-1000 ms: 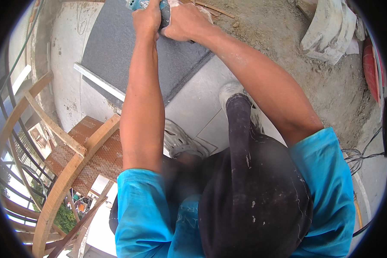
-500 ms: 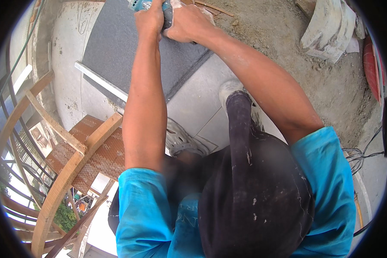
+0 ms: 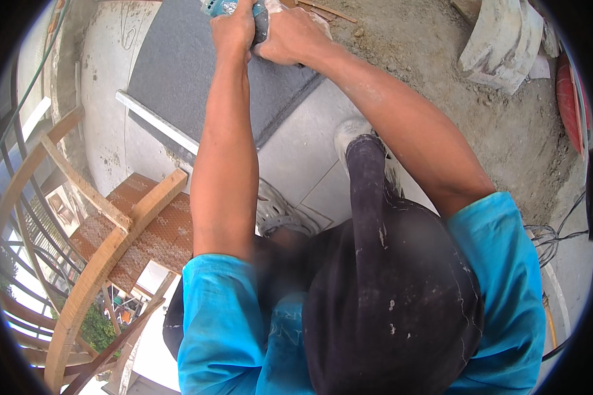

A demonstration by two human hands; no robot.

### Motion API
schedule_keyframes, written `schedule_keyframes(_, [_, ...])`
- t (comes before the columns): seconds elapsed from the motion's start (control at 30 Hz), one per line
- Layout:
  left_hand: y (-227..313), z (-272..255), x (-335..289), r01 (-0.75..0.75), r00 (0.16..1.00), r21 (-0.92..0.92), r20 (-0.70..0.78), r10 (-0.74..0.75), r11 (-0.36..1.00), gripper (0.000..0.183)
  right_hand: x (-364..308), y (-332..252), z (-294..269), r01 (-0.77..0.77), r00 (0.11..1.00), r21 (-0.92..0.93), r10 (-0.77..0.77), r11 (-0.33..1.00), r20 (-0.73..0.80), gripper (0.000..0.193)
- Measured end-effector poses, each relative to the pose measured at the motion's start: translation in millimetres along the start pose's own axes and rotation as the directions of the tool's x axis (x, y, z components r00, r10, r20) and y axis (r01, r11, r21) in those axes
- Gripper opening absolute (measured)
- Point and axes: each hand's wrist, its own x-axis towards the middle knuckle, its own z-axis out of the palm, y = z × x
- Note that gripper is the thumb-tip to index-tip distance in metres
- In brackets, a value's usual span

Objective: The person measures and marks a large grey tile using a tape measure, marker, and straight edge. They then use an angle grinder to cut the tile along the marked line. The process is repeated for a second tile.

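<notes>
Both hands are at the top of the view, closed around a teal and dark power tool (image 3: 259,25) that looks like an angle grinder. My left hand (image 3: 233,29) wraps the teal body, and my right hand (image 3: 293,34), dusted white, grips the dark end. The tool is over a large dark grey slab (image 3: 171,69); its working end is hidden by my hands. A pale straight bar (image 3: 157,122) lies along the slab's near left edge.
Light floor tiles (image 3: 310,161) lie under my shoes. Sandy dirt (image 3: 428,85) spreads to the right, with bent whitish pieces (image 3: 504,46) and a red object (image 3: 566,102). A curved wooden frame (image 3: 99,283) and brown board (image 3: 148,247) stand at left. Black cables (image 3: 550,240) coil at right.
My hands and the power tool have shifted very slightly to the right over the slab. Both hands keep their hold.
</notes>
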Motion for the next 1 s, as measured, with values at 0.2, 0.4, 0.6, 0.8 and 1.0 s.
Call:
schedule_keyframes(0.2, [-5,4,0,-0.028,0.999,0.004,-0.037,0.028,1.0,0.078,-1,2,1,0.0,1.0,0.011,0.0,1.0,0.012,0.063])
schedule_keyframes(0.4, [3,4,-9,0.033,0.999,-0.014,0.025,-0.032,0.999,0.079,-3,6,4,0.003,1.0,-0.008,-0.003,1.0,-0.011,0.063])
schedule_keyframes(0.6, [-7,6,-5,-0.039,0.998,0.04,-0.051,0.041,0.998,0.078,-4,8,7,0.006,0.999,0.092,-0.002,0.996,-0.04,0.055])
schedule_keyframes(0.8, [1,8,-15,0.042,0.999,-0.006,0.003,-0.042,0.999,0.076,-3,13,7,0.005,0.998,0.172,0.006,0.985,-0.063,0.051])
schedule_keyframes(1.0, [-9,10,-15,-0.06,0.997,-0.013,-0.057,0.059,0.998,0.075,-9,11,4,-0.005,0.997,0.123,0.015,0.992,-0.082,0.056])
